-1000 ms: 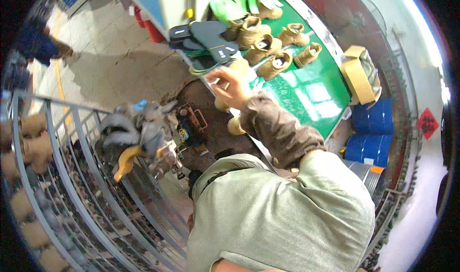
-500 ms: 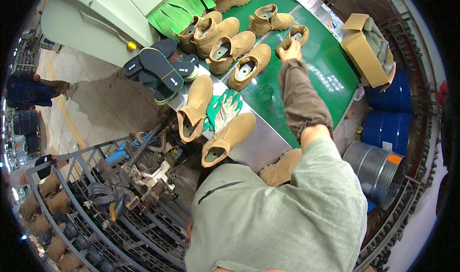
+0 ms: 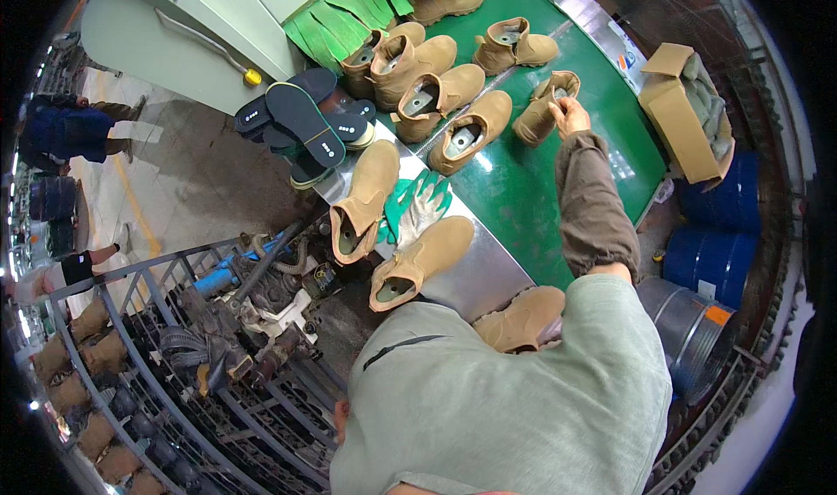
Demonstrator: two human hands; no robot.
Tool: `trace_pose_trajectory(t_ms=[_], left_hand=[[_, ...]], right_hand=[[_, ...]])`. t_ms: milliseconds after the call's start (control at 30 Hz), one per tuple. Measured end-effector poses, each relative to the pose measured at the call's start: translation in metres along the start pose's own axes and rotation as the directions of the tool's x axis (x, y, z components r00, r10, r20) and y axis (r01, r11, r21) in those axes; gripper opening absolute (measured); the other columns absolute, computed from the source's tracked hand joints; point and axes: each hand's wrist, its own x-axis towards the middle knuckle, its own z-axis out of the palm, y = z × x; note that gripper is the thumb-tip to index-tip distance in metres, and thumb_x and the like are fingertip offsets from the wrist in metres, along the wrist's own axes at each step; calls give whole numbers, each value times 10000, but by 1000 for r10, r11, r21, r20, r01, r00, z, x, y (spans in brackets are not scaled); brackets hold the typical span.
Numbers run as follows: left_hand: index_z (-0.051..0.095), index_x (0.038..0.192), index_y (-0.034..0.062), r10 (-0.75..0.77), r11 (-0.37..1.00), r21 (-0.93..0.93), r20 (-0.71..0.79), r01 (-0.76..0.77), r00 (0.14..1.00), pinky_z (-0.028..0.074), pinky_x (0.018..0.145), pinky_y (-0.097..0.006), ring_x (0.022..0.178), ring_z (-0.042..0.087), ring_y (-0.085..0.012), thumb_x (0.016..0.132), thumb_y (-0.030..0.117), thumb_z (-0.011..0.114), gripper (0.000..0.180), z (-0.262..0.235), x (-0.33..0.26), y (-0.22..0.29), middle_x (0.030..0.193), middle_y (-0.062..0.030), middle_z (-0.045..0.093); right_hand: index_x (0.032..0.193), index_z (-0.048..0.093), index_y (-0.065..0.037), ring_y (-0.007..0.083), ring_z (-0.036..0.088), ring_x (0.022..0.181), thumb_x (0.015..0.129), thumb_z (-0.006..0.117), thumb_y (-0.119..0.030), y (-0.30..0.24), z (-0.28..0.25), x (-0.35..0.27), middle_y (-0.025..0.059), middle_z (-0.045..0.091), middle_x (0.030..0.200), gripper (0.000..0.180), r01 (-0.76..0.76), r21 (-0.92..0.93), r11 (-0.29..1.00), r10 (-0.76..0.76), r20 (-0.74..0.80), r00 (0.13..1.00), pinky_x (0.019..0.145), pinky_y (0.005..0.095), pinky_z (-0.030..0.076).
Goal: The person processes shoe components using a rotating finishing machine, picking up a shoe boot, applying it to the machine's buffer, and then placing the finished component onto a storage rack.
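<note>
The right hand reaches out over the green conveyor belt, its fingers curled closed around the collar of a tan boot, which stands tipped on the belt near its far edge. The brown sleeve of that arm runs back across the belt to the grey-green shirt at the near side. The left hand is out of sight below the shirt, so whether it holds anything cannot be told.

Further up the belt from the held boot stand more tan boots: one just beyond it, one just beside it toward the belt's left edge, and a cluster by the green strip curtain where the belt leaves the grey machine housing. At the belt's near end, on the steel plate, lie a pair of green and white gloves between two boots on their sides, one left of the gloves and one nearer the shirt. Another boot sits partly hidden by the shirt, probably against the person's body.

Left of the belt's near end lies a stack of black soles. Off the belt's right edge sit an open cardboard box and blue drums. Below the steel plate, a metal rack carries boots.
</note>
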Motion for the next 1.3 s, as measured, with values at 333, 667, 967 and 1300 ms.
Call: trace_pose_trajectory(t_ms=[333, 667, 967, 1300], left_hand=[[450, 1403, 12, 778, 618, -155, 262, -771, 571, 353, 1115, -403, 1296, 503, -269, 941, 155, 605, 507, 24, -13, 343, 1373, -151, 542], [301, 1503, 80, 896, 443, -619, 303, -648, 324, 393, 1042, -379, 1221, 503, -200, 783, 461, 794, 953, -57, -69, 249, 1325, -81, 553], [170, 1539, 27, 797, 438, -394, -247, -808, 552, 305, 1143, -397, 1407, 344, -267, 708, 205, 881, 1108, -59, -121, 68, 1537, -159, 326], [164, 1552, 161, 670, 560, -257, -418, -788, 613, 410, 1070, -413, 1322, 476, -326, 712, 264, 867, 1100, -63, -76, 57, 1444, -179, 462]], right_hand=[[783, 563, -42, 28, 380, 532, 964, 586, -180, -287, -168, -222, -54, 474, 709, 228, -33, 771, 636, -358, 332, 873, 463, 206, 266], [1228, 603, 41, 237, 646, 1015, 948, 553, -88, -471, -80, -320, 209, 655, 1127, 313, 194, 960, 202, -834, 65, 547, 894, 336, 515], [1396, 462, -6, 225, 552, 1212, 999, 512, -346, -539, 13, -477, 131, 568, 1329, 525, -500, 702, 507, -756, 641, 132, 1050, 367, 416], [1131, 661, -20, 264, 665, 1013, 913, 643, -423, -584, 83, -525, 191, 695, 1052, 459, 450, 658, 604, -787, 401, 469, 906, 351, 484]])
